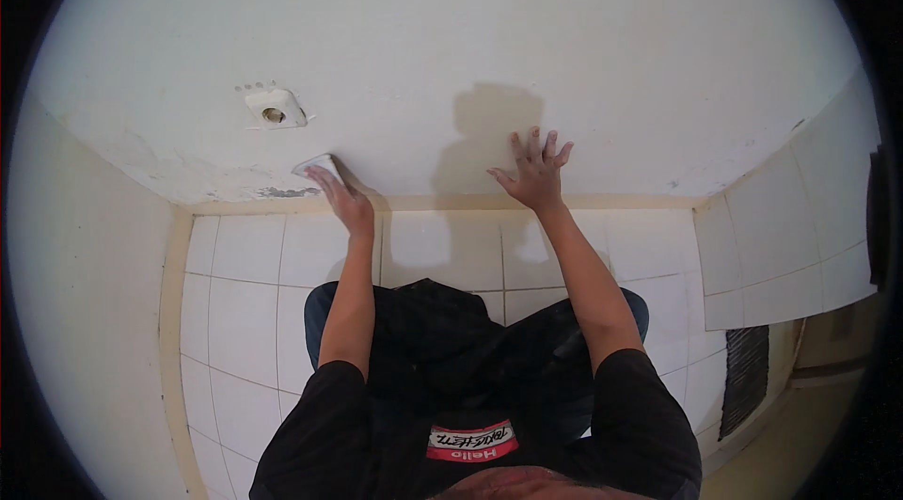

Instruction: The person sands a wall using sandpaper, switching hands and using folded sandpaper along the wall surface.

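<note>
My left hand [350,204] presses a folded pale sheet [321,164], which looks like sandpaper, against the lower part of the white wall [395,48]. Its fingers are closed over the sheet. Just left of it is a dark, peeling patch [287,192] low on the wall. My right hand [538,174] rests against the wall with its fingers spread and nothing in it; its fingertips look dusty. The shadow of my head and body falls on the wall between my hands.
A white socket box [274,112] with a round hole sits on the wall above my left hand. A beige strip [451,203] runs along the wall's foot. White floor tiles [246,312] lie below, a side wall [89,284] is left, and a dark grate [745,378] lies right.
</note>
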Available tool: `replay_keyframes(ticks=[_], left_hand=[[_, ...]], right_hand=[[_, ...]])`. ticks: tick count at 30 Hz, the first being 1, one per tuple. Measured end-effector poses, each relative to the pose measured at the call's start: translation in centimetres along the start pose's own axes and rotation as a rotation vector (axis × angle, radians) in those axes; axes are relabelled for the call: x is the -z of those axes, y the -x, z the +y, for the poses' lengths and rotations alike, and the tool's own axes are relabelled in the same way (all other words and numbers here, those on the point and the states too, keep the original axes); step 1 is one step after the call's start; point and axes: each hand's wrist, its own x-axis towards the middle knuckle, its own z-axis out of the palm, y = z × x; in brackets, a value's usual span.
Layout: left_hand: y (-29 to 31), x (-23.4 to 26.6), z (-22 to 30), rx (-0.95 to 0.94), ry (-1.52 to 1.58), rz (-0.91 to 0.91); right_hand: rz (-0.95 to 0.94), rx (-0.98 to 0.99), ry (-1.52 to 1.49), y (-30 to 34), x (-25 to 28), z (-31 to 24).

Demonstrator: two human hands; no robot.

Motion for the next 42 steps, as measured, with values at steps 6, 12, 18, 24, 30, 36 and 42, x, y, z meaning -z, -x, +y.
replay_keyframes(ticks=[6, 12, 18, 24, 30, 36, 42], left_hand=[[3.4, -3.8, 5.2, -0.171, 0.016, -0.173], [5.5, -6.1, 5.0, -0.496, -0.190, -0.387], [4.2, -4.8, 4.1, -0.510, -0.192, -0.384], [2.0, -2.1, 2.0, -0.240, -0.112, -0.153], [1.6, -1.0, 1.7, 0.052, 0.019, -0.019], [1.7, -2.1, 3.6, 0.019, 0.066, -0.029], [4.6, -5.1, 6.5, -0.373, -0.120, -0.376]], right_hand=[[-0.046, -0.052, 0.036, 0.8, -0.2, 0.5], [-0.023, -0.037, 0.052, 0.4, -0.4, -0.1], [-0.015, -0.025, 0.062, 0.6, -0.2, 0.3], [-0.007, 0.008, 0.044, 0.3, 0.1, 0.4], [0.011, 0.017, 0.035, 0.1, 0.2, 0.3], [-0.022, -0.043, 0.008, 0.7, -0.3, 0.3], [-0.028, -0.041, 0.014, 0.7, -0.4, 0.1]])
